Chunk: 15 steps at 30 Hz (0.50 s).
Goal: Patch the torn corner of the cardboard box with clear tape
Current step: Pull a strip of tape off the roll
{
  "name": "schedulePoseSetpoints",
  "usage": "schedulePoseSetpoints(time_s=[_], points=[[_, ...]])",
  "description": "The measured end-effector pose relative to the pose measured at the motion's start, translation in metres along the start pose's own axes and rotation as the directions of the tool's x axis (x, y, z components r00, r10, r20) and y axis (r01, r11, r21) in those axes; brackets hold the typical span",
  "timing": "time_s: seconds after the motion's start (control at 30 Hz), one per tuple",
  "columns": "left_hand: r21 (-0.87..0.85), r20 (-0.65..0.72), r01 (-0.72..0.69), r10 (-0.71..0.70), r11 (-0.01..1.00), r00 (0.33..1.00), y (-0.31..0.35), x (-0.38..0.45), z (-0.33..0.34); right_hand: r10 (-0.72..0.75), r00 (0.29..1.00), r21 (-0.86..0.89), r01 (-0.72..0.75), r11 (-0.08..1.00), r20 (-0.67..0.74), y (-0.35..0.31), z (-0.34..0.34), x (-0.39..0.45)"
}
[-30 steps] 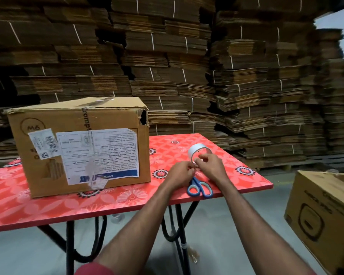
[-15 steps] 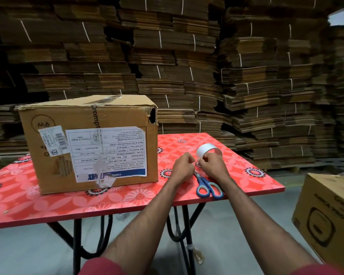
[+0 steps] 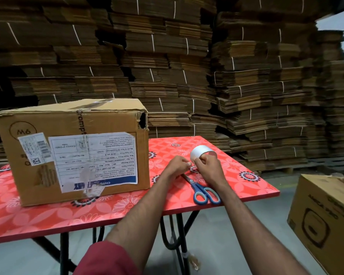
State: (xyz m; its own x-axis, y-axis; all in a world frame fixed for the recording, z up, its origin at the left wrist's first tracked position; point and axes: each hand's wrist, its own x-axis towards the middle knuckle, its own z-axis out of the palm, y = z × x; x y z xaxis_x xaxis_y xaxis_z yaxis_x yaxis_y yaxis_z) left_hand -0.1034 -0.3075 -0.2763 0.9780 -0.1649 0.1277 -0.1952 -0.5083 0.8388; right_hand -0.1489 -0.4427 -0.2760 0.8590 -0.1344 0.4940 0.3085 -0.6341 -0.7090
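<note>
- The right hand (image 3: 209,167) grips the roll of clear tape (image 3: 202,152), fingers curled round its near rim, the roll raised a little over the table and tilted so its open core faces right
- The left hand (image 3: 177,167) has its fingers curled, the tips pinched together at the near left edge of the roll, touching the right hand's thumb; whether a loose tape end sits between them is too small to tell
- Blue-handled scissors (image 3: 202,190) lie flat on the table just near of both hands, blades closed and pointing far-left, handles toward the near right edge
- The red floral table (image 3: 48,219) carries everything; black metal legs show under it
- The cardboard box (image 3: 74,151) stands on the left part of the table, well apart from the hands, with a white printed label upside down on its near face
- Its torn corner (image 3: 143,121) is the upper right one on the near face, a dark ragged hole, uncovered
- A second cardboard box (image 3: 324,219) stands on the floor at the near right
- Bundled stacks of flattened cardboard (image 3: 187,56) fill the far side
</note>
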Motion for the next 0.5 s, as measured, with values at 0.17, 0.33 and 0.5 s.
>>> schedulePoseSetpoints(time_s=[0.17, 0.33, 0.5], points=[[-0.170, 0.039, 0.044, -0.038, 0.985, 0.999, -0.002, 0.002, -0.008, 0.011, 0.994, 0.096, -0.001, 0.995, -0.106, 0.002, -0.003, 0.005], [-0.350, 0.025, 0.083, -0.079, 0.933, 0.997, 0.006, -0.002, -0.014, 0.089, 0.985, 0.259, -0.049, 0.965, -0.148, 0.007, -0.008, 0.008], [-0.531, -0.009, 0.089, -0.111, 0.843, 0.994, 0.007, -0.002, -0.011, 0.087, 0.986, 0.323, -0.037, 0.946, -0.141, 0.006, -0.007, 0.008]])
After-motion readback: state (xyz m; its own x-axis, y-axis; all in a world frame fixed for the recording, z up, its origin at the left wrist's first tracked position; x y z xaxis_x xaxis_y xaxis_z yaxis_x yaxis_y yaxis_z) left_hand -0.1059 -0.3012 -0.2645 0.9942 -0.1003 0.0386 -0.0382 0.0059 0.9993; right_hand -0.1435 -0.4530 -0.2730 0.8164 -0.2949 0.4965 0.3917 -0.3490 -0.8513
